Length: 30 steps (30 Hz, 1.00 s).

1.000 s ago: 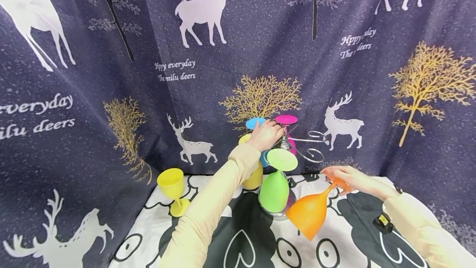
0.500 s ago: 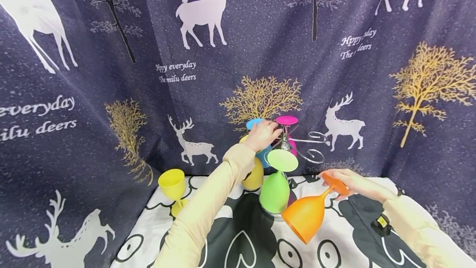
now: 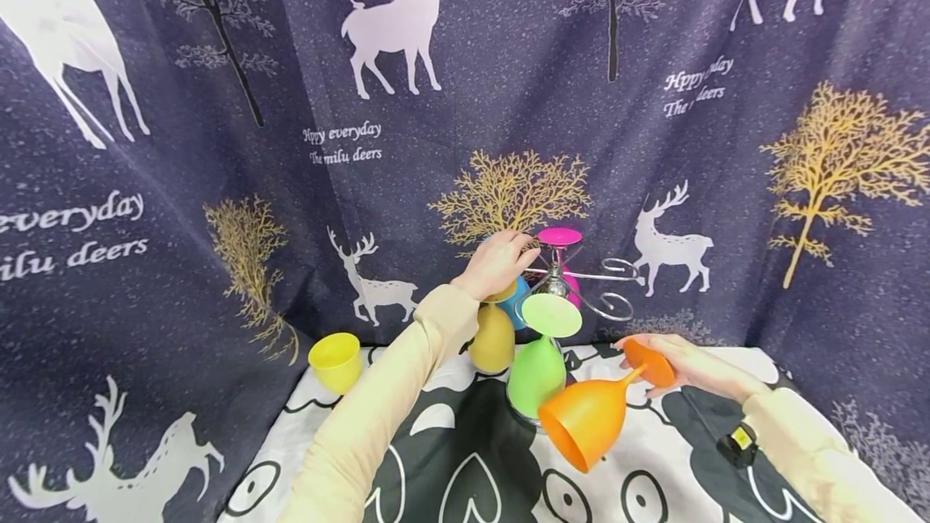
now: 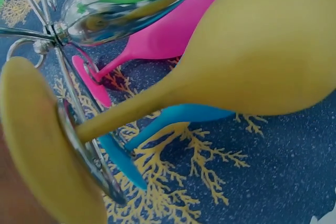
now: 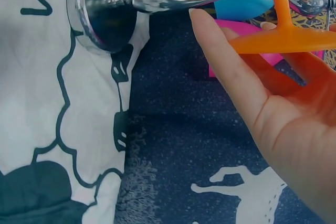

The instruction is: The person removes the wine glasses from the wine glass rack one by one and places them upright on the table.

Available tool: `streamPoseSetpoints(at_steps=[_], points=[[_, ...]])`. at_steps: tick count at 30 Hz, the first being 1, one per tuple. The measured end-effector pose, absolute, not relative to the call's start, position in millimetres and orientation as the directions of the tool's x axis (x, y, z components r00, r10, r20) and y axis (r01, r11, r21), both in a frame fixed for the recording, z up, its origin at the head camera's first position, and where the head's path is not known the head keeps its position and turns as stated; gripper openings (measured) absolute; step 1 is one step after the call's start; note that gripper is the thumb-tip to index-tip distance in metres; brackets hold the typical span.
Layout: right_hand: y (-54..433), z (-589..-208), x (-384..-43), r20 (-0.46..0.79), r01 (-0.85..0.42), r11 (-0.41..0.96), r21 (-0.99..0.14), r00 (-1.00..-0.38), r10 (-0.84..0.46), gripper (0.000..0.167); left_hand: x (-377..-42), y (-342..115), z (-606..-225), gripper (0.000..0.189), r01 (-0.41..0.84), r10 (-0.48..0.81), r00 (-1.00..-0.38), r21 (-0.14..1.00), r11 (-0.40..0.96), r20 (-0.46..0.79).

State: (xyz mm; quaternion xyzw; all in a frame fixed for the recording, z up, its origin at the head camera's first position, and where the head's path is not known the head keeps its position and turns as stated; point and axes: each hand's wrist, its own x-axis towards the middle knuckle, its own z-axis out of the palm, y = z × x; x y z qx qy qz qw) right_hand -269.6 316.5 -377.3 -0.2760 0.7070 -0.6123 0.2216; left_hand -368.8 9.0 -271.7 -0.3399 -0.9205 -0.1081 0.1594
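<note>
My left hand [image 3: 497, 263] is at the top of a chrome goblet rack [image 3: 554, 281], over the base of a dark yellow goblet [image 3: 492, 339] that hangs upside down. It covers most of the blue goblet's base; whether its fingertips touch anything is hidden. In the left wrist view, the dark yellow goblet [image 4: 262, 45] has its stem in a metal loop. My right hand [image 3: 679, 366] grips an orange goblet [image 3: 588, 418] by its base, bowl tilted down and left, in front of the rack. The right wrist view shows the orange base [image 5: 294, 40] between thumb and fingers.
A green goblet [image 3: 538, 378], a blue goblet [image 4: 157, 124] and a pink goblet [image 4: 163, 35] hang inverted on the rack. A bright yellow goblet [image 3: 336, 361] stands at left on the patterned cloth [image 3: 465, 418]. Bare curled rack arms [image 3: 613, 305] stick out right. A deer-print curtain [image 3: 450, 144] hangs behind.
My left hand has shifted left across the rack's top, now covering the blue base. My right hand has moved slightly left, and the orange goblet's rim has turned toward the viewer.
</note>
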Motion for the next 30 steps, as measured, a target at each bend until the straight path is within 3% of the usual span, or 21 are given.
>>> streamPoseSetpoints(at_steps=[8, 14, 23, 30], points=[[315.2, -383.1, -270.8, 0.052, -0.1, 0.028, -0.995, -0.713, -0.699, 0.04, -359.2, -5.4, -272.1, 0.041, 0.704, 0.612, -0.647, 0.049, 0.708, 0.455], [312.6, -386.2, -272.2, 0.061, -0.065, -0.021, -0.998, -0.698, -0.713, 0.042, -341.7, -11.1, -271.6, 0.039, 0.782, 0.655, -0.531, 0.013, 0.624, 0.537], [309.2, -390.9, -274.5, 0.063, -0.008, -0.08, -0.997, -0.701, -0.71, 0.042, -305.1, -13.0, -270.0, 0.037, 0.878, 0.712, -0.309, -0.1, 0.469, 0.63], [308.1, -393.9, -274.9, 0.106, 0.011, -0.152, -0.988, -0.668, -0.737, 0.043, -286.6, -16.7, -271.2, 0.04, 0.882, 0.73, -0.272, -0.14, 0.449, 0.627]])
